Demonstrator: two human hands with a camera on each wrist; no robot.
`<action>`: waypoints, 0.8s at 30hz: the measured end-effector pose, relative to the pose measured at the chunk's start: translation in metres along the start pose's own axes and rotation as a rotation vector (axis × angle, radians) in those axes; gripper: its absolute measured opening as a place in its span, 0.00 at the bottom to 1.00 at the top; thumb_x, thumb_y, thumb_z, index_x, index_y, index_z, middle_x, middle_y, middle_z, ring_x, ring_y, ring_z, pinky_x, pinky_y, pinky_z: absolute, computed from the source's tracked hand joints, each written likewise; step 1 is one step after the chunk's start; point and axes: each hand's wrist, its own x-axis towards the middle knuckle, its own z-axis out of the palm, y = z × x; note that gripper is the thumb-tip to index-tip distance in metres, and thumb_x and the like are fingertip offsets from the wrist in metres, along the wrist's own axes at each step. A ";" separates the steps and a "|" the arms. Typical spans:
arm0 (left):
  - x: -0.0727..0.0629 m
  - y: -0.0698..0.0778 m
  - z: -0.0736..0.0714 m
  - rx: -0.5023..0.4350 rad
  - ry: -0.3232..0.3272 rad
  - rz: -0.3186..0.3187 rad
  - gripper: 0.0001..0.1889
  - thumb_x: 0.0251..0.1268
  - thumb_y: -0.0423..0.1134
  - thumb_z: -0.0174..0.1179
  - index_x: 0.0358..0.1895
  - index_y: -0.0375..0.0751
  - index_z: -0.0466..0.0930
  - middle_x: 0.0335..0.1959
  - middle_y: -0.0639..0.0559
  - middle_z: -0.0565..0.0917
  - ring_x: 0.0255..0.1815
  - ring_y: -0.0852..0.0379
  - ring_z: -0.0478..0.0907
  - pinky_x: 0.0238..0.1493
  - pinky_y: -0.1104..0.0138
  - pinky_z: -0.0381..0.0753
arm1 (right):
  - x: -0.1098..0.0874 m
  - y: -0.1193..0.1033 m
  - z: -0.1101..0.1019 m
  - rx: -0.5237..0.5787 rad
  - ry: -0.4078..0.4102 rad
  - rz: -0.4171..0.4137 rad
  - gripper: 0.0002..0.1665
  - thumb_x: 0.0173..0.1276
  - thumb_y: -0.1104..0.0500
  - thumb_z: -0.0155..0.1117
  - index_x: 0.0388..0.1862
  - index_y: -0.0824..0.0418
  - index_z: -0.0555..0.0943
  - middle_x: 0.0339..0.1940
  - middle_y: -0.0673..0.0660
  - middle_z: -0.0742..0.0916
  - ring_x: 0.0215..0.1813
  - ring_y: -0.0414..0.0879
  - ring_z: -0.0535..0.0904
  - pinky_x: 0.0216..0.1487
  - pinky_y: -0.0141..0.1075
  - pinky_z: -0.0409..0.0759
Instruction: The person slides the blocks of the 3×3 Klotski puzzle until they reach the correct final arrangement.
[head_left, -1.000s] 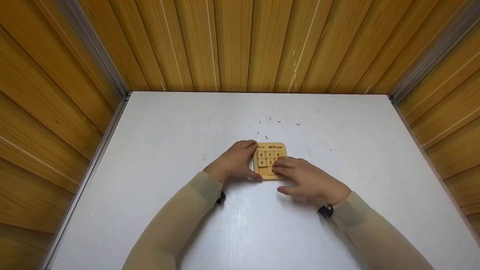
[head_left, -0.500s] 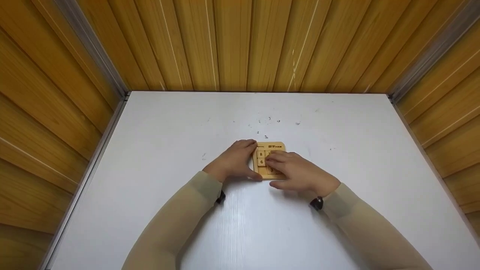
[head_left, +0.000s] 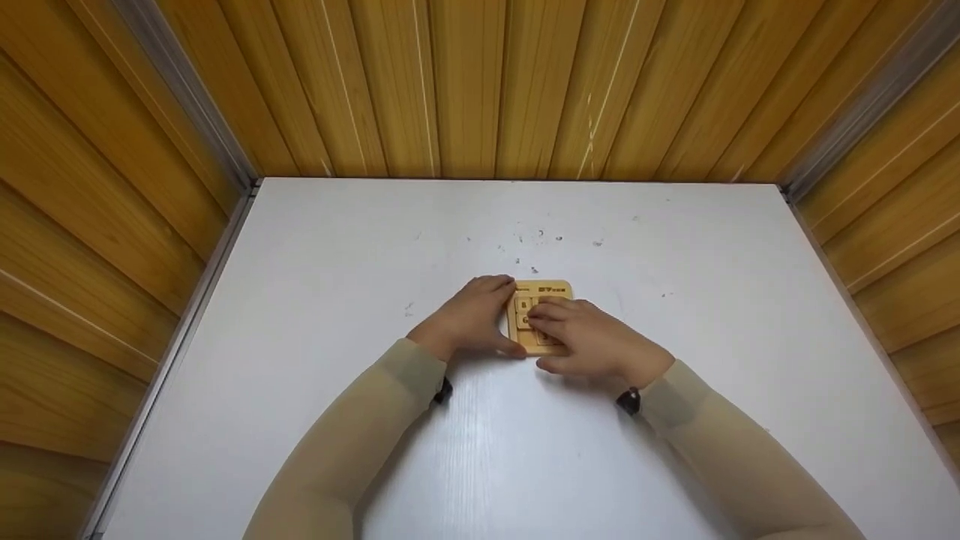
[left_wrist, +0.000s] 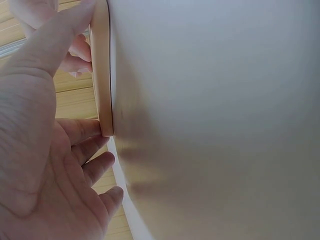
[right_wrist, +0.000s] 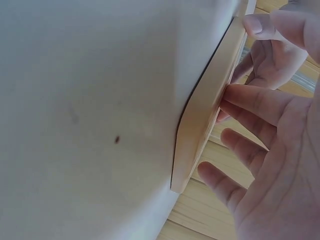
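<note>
A wooden number slide puzzle (head_left: 534, 286) lies flat on the white table. My left hand (head_left: 466, 318) grips its left side, thumb at the near corner and fingertips at the far one; the left wrist view shows the puzzle's edge (left_wrist: 102, 75) between them. Over the tiles extends my right hand (head_left: 602, 341), its fingertips touching them in the middle and its thumb just off the near edge. The 8 tile (head_left: 523, 304) and part of the 6 tile (head_left: 523, 321) show at the left, with a vacant slot below. Most other tiles are hidden under the right fingers.
The white table (head_left: 337, 247) has small dark scuffs beyond the puzzle. Wood-plank panels (head_left: 465, 90) rise behind it and at both sides, with metal rails at the corners. A dark band (head_left: 628, 401) sits at the right wrist.
My right hand has shifted left across the puzzle, so its fingers now cover the middle tiles and part of the 6. The left hand keeps its grip on the frame.
</note>
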 end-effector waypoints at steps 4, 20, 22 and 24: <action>0.001 0.000 0.001 0.010 -0.005 -0.002 0.68 0.58 0.69 0.83 0.93 0.39 0.56 0.95 0.47 0.60 0.97 0.46 0.54 0.99 0.56 0.53 | -0.002 0.000 0.001 -0.011 0.007 -0.007 0.45 0.78 0.38 0.69 0.85 0.61 0.77 0.89 0.59 0.77 0.92 0.61 0.67 0.93 0.62 0.65; 0.002 -0.001 0.001 0.016 -0.008 -0.017 0.68 0.57 0.71 0.83 0.93 0.41 0.56 0.95 0.49 0.60 0.97 0.47 0.54 0.98 0.57 0.54 | -0.009 -0.004 0.003 -0.009 -0.018 -0.005 0.48 0.79 0.35 0.67 0.87 0.61 0.74 0.91 0.58 0.74 0.94 0.60 0.63 0.94 0.64 0.63; 0.001 -0.001 0.001 0.015 -0.007 -0.016 0.68 0.57 0.70 0.83 0.93 0.40 0.56 0.95 0.48 0.60 0.97 0.47 0.55 0.98 0.57 0.55 | -0.010 -0.005 0.003 -0.010 -0.018 -0.007 0.47 0.79 0.35 0.67 0.87 0.60 0.74 0.91 0.57 0.74 0.94 0.60 0.63 0.94 0.64 0.63; 0.001 -0.001 0.000 0.013 -0.004 -0.014 0.68 0.57 0.70 0.84 0.93 0.40 0.56 0.95 0.48 0.60 0.96 0.47 0.55 0.98 0.57 0.54 | -0.011 -0.005 0.004 -0.018 -0.012 -0.017 0.47 0.80 0.35 0.67 0.87 0.61 0.75 0.90 0.57 0.75 0.94 0.61 0.63 0.93 0.64 0.64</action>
